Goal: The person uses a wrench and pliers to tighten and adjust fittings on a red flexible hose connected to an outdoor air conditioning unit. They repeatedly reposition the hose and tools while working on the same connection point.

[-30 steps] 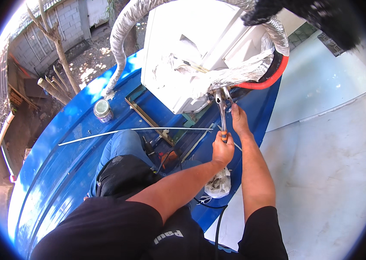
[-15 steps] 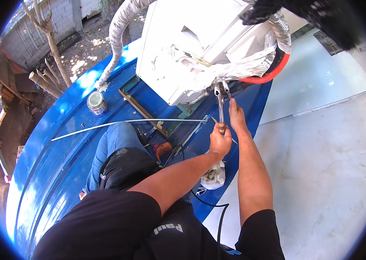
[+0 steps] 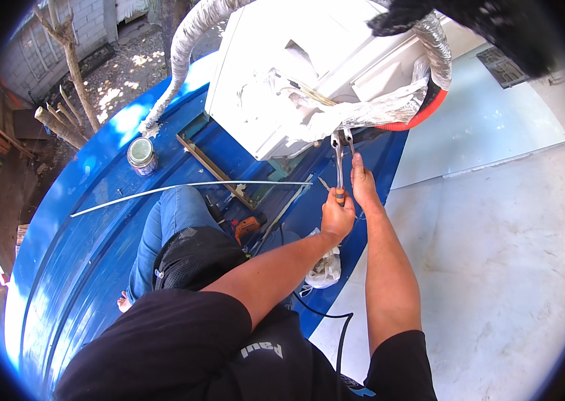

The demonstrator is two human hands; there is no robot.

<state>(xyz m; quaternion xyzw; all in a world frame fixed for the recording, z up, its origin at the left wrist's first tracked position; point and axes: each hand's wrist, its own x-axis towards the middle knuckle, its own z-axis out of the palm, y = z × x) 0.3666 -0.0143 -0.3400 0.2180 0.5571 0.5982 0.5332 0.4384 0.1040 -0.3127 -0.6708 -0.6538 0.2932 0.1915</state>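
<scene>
My left hand [image 3: 339,217] is wrapped round the orange-and-grey handle of a silver wrench [image 3: 340,167]. The head of that wrench sits at the fittings just below the foil-wrapped pipes [image 3: 382,110] of a white boxy unit, seemingly an air-conditioner's outdoor unit [image 3: 245,110]. Close beside it on the right, my right hand [image 3: 364,182] grips a second metal wrench [image 3: 351,142], its thumb lying along the shaft. Both wrench heads are side by side at the fittings; the exact joint is too small to make out. Most of the second handle is hidden in my fingers.
On the blue metal roof [image 3: 105,220] stand an open can [image 3: 142,156], a long thin white rod [image 3: 189,186], an orange power tool [image 3: 247,226] and a white plastic bag [image 3: 324,269]. A black cable [image 3: 326,314] trails past my arms. Red corrugated conduit [image 3: 422,115] curves beside the unit.
The whole view has shifted slightly, with the roof items a little further left. Both hands keep their grip on the wrenches, with hardly any visible movement against the unit.
</scene>
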